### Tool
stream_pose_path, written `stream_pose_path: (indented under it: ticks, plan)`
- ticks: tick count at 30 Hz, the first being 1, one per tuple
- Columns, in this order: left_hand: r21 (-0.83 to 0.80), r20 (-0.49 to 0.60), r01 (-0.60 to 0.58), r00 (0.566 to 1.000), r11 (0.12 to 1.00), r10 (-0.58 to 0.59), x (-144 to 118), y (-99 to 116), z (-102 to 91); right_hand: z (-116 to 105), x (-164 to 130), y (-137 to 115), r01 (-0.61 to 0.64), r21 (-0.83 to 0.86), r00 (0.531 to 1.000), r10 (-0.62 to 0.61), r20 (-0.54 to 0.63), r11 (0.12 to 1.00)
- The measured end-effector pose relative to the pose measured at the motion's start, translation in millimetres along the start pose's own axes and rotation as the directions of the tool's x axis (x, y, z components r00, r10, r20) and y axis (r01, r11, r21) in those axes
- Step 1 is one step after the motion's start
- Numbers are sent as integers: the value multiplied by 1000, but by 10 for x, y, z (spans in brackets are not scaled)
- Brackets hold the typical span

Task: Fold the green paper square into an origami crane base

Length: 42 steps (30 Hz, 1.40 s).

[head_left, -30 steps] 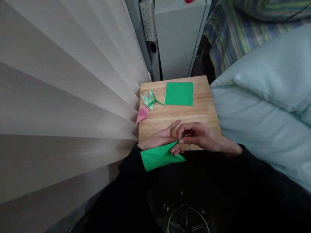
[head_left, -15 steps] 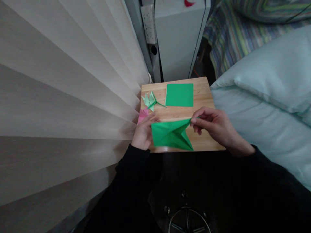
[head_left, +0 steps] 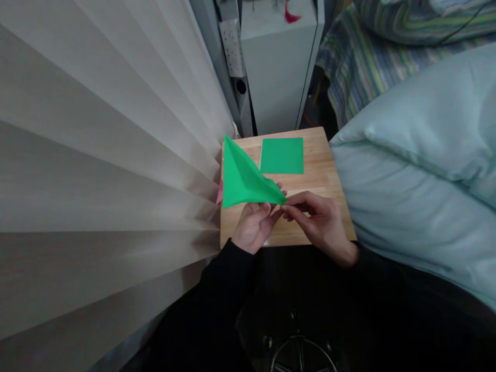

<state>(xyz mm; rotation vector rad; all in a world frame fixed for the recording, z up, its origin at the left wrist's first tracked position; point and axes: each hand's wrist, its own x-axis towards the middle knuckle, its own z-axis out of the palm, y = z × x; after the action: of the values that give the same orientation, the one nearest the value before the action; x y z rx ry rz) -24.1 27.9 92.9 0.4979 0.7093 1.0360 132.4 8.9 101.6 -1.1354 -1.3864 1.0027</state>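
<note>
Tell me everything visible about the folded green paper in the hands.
The folded green paper is bright green, thin, with a crease running along it. Folded into a long triangle, it is held up above the wooden board, its wide end toward the curtain. Its narrow tip meets both hands: the left hand from below, the right hand pinching it.

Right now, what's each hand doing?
Left hand: closed on the folded green paper, holding it from below.
Right hand: pinching the paper's tip.

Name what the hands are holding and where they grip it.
Both the left hand and right hand pinch the folded green paper at its pointed near corner.
</note>
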Motion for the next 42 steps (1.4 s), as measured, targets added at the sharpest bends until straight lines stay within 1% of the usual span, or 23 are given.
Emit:
stream_pose_path:
  ticks: [5, 7, 8, 10, 11, 13, 14, 15, 16, 17, 19, 21, 23, 24, 26, 28, 31, 35, 39, 42]
  plan:
    - [-136, -73, 33, 996, 990, -43, -23, 2, -10, 96, -34, 52, -158, 174, 987, 150, 60, 972]
    - [-143, -110, 21, 993, 990, -37, -24, -9, 15, 116, -39, 67, -185, 196, 983, 178, 54, 963]
    - [-125, -133, 16, 991, 992, -33, -21, -11, 24, 115, -38, 74, -178, 173, 984, 173, 46, 969]
    - [-34, -196, 30, 980, 999, -36, -12, -4, 27, 88, -24, 86, -129, 53, 991, 127, 38, 990]
    - [34, -247, 42, 969, 999, -32, -7, 4, 20, 64, -12, 90, -89, -32, 995, 90, 40, 996]
    - [160, -364, 53, 931, 986, 9, 4, 29, -4, 6, 19, 95, -7, -202, 999, 18, 51, 979]
    - [189, -409, 45, 912, 981, 37, 10, 46, -17, -23, 36, 96, 22, -265, 998, -7, 56, 964]
    - [184, -437, 32, 898, 982, 53, 18, 64, -29, -50, 52, 98, 38, -312, 998, -18, 67, 949]
    - [147, -449, 23, 892, 989, 46, 26, 83, -38, -73, 66, 99, 50, -345, 997, -25, 78, 937]
    - [86, -449, 22, 894, 996, 19, 36, 102, -45, -92, 77, 100, 61, -368, 995, -28, 93, 928]
    - [-52, -439, 54, 896, 997, -72, 58, 135, -54, -119, 92, 102, 106, -393, 988, -52, 146, 913]
    - [-144, -449, 89, 882, 986, -145, 78, 157, -63, -140, 98, 102, 181, -416, 970, -92, 226, 891]
    - [-174, -465, 106, 867, 979, -177, 91, 164, -70, -155, 95, 102, 244, -450, 945, -106, 310, 859]
    - [-172, -475, 103, 863, 980, -174, 94, 162, -71, -160, 90, 104, 258, -471, 936, -99, 337, 843]
    - [-152, -490, 78, 860, 985, -143, 95, 151, -67, -155, 74, 116, 259, -508, 934, -78, 350, 822]
    - [-125, -494, 32, 865, 992, -90, 91, 131, -55, -126, 49, 141, 239, -516, 939, -61, 338, 823]
    - [-94, -501, -29, 865, 995, -22, 79, 97, -30, -50, 3, 191, 170, -460, 953, -26, 302, 872]
    - [-91, -508, -31, 861, 995, -20, 53, 58, 2, 36, -27, 232, 64, -356, 976, 15, 215, 932]
    - [-81, -461, -11, 887, 997, -28, 22, 18, 37, 66, -15, 222, -2, -273, 997, 24, 78, 962]
    - [-73, -421, -23, 907, 997, -10, -5, -19, 62, 75, -3, 192, -42, -188, 999, 45, 11, 981]
